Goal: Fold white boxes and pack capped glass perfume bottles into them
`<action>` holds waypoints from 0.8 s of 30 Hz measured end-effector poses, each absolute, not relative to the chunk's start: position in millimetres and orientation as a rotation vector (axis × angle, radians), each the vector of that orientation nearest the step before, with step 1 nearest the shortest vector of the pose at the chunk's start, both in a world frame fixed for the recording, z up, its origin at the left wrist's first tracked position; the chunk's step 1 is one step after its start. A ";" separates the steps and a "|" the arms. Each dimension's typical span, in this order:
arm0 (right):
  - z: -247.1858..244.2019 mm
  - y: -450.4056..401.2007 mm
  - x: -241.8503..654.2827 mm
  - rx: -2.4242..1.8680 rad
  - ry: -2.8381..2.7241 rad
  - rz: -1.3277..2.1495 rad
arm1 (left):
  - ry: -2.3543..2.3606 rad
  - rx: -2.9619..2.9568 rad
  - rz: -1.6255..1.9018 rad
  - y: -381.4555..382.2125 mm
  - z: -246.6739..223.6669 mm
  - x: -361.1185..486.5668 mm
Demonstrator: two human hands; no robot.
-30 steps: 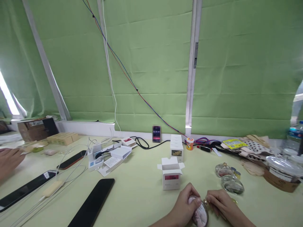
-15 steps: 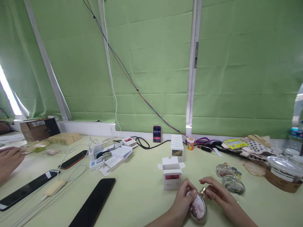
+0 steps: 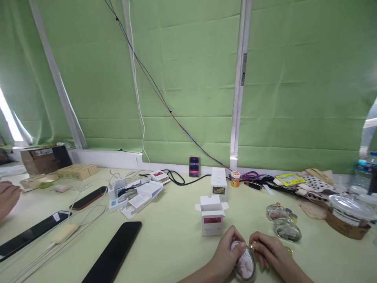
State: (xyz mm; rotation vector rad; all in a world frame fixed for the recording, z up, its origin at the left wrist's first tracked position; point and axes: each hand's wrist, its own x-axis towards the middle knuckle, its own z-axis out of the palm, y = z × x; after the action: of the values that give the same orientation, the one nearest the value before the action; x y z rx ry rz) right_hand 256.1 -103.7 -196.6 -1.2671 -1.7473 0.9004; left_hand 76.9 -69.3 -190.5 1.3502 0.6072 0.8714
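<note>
My left hand (image 3: 226,251) is wrapped round a flat oval glass perfume bottle (image 3: 245,264) with a pale picture on its face, held tilted low over the table. At the bottle's gold neck (image 3: 251,247), the fingertips of my right hand (image 3: 269,249) are pinched together, partly hiding it. A gold-coloured round piece (image 3: 289,250) shows just beyond my right hand. Two more oval glass bottles (image 3: 287,230) lie on the table to the right, with small caps (image 3: 293,216) beside them. Left of my hands stands a white box (image 3: 211,224) with its top flaps open.
A row of white boxes (image 3: 218,184) stands behind the open one, near an orange tub (image 3: 235,180). A large black phone (image 3: 114,251), cables and a white power strip (image 3: 118,196) lie left. At right sits a clear-lidded bowl (image 3: 349,220). Another person's hand (image 3: 8,198) is at far left.
My right hand's fingers, spread beside the gold neck before, have closed in on it. The other person's hand has shifted left in view, along with a slight camera turn.
</note>
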 end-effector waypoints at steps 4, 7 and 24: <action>-197.8 -102.6 255.3 -1.306 -1.754 0.946 | 0.588 1.373 0.862 -69.6 -190.2 77.4; -194.4 -102.2 255.7 -1.385 -1.858 0.810 | 0.593 1.384 0.859 -69.9 -190.4 77.0; -166.3 -121.2 328.8 -1.703 -2.150 0.053 | 0.701 1.470 1.040 -76.5 -180.2 78.1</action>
State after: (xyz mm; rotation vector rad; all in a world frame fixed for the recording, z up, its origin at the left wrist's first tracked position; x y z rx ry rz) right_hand 328.8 -121.2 -166.3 -1.7032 -2.1501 0.0534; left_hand 78.1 -76.5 -180.2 1.4698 0.7015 1.0400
